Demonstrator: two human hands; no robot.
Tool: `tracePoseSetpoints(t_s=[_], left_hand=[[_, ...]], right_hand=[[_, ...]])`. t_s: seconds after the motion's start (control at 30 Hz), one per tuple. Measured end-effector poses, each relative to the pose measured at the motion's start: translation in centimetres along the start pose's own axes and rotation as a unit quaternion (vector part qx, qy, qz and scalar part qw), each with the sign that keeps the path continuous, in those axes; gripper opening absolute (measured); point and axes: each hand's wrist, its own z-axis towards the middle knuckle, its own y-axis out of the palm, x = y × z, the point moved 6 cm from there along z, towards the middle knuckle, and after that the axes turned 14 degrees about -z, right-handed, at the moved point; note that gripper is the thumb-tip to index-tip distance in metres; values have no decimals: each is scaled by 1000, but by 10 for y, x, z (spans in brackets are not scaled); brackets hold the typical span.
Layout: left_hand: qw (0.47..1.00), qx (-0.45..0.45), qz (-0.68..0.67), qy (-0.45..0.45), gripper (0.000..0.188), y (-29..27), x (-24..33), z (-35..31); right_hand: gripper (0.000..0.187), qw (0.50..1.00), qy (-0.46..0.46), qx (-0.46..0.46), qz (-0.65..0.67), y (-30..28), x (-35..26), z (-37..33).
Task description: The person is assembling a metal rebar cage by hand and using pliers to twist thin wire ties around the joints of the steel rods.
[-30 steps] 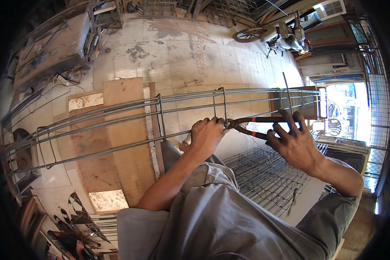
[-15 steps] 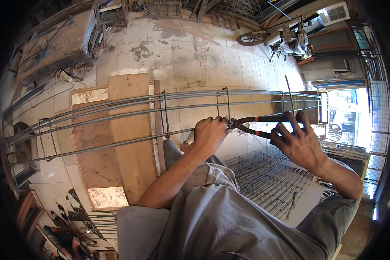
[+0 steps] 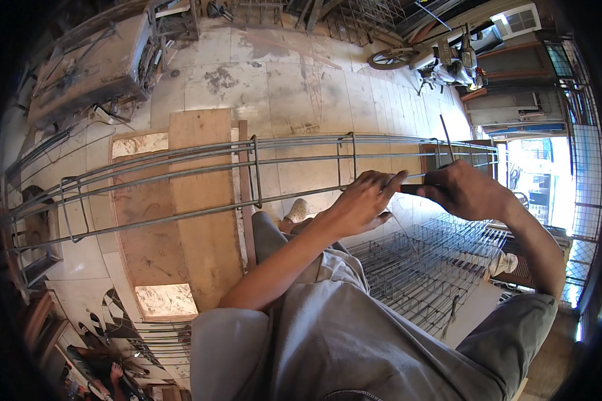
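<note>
A long steel rebar cage (image 3: pixel 301 159) of parallel bars and rectangular stirrups stretches across in front of me. My right hand (image 3: pixel 471 190) is wrapped round the dark handles of the pincers (image 3: pixel 411 190), which have red bands. Most of the tool is covered by the two hands, and its jaws are out of sight. Against the pincers, on the near side of the cage, is my left hand (image 3: pixel 364 204). Its fingers are bent together and point right, with the thumb lower; whatever they pinch is hidden.
More rebar cages (image 3: pixel 421 267) lie stacked low at the right. Wooden boards (image 3: pixel 207 220) are under the cage at left. A thin rod (image 3: pixel 447 137) sticks up beside the cage's right part. A motorcycle (image 3: pixel 441 60) and a workbench (image 3: pixel 93 67) stand farther off. Another person (image 3: pixel 114 374) is at lower left.
The right hand has closed round the pincer handles, which were spread apart, and moved slightly lower. My left hand has shifted right along the cage, off the near bar and over the pincers' head.
</note>
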Motion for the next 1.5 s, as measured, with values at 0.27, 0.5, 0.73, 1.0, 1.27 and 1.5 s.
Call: tracePoseSetpoints(t_s=[0.27,0.5,0.73,1.0,1.27,1.5], left_hand=[[1000,-13,26,9,95,12,1,7],[994,93,54,6,64,23,-17,13],[991,118,55,43,30,25,-20,8],[995,87,-52,-13,43,13,-20,13],[984,4,172,-55,75,-43,-1,6],[941,-52,239,-235,30,-21,-45,-39]], right_hand=[[37,998,18,-56,13,7,7,4],[42,997,24,-70,0,1,9,11],[36,877,-64,140,-456,20,-17,-23],[54,708,-128,287,-632,41,6,-31],[53,958,-7,86,-275,32,21,-20],[44,998,-2,51,32,59,61,-7]])
